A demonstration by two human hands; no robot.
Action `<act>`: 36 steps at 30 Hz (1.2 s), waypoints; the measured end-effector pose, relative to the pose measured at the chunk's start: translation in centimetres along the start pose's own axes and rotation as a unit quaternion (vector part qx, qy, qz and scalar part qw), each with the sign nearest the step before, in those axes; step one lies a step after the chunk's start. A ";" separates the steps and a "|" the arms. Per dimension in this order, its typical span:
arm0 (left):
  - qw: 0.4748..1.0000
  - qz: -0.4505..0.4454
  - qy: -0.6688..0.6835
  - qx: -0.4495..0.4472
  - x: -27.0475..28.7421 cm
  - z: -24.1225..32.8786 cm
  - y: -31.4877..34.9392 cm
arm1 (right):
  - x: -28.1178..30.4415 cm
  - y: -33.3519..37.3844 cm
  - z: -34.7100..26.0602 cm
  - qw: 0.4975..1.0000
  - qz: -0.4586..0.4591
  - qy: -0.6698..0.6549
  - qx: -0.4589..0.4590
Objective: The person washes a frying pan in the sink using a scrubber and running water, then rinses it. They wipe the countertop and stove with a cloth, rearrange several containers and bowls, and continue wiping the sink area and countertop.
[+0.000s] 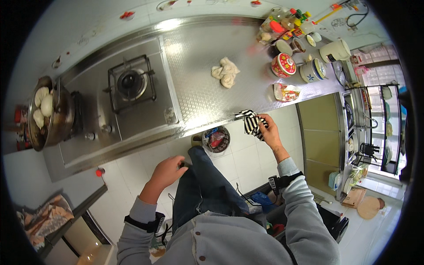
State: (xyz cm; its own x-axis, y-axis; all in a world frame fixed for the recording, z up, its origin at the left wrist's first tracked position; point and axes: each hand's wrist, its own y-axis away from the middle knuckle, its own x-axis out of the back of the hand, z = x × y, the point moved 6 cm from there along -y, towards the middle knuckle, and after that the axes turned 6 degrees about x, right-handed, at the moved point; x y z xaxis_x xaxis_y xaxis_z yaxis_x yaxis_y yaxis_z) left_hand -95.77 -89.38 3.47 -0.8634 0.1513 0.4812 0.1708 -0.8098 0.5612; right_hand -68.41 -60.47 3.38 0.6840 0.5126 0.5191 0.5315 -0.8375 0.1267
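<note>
My right hand (271, 132) is closed on a black-and-white striped cloth (253, 124), which hangs crumpled just off the front edge of the metal counter (194, 92). My left hand (167, 172) hovers in front of the stove side of the counter, above my leg. Its fingers are loosely bent, the thumb apart from them, and I see nothing in it. On the counter, beyond the striped cloth, lies a crumpled off-white rag (226, 72). To its right a red-and-white packet (287, 92) rests near the front edge.
A gas burner (131, 84) is set into the counter at left, with a large pot (64, 115) of pale food beyond it. Red lidded jar (283, 65), blue-patterned pot (312, 70) and several bottles crowd the far right. A waste bin (216, 140) stands on the floor below the edge.
</note>
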 end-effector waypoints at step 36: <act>0.986 0.128 0.022 -0.108 5.3 16.2 -31.7 | 3.2 -5.4 2.7 0.959 -0.001 0.284 0.022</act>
State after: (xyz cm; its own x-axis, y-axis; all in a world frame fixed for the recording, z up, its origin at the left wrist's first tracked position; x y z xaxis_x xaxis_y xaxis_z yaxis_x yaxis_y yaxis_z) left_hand -98.08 -53.71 -0.86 -0.8254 -0.0942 0.5566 0.2848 -0.9208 0.2665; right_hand -67.70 -53.78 2.09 0.3071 0.3175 0.8971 0.5614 -0.8216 0.0986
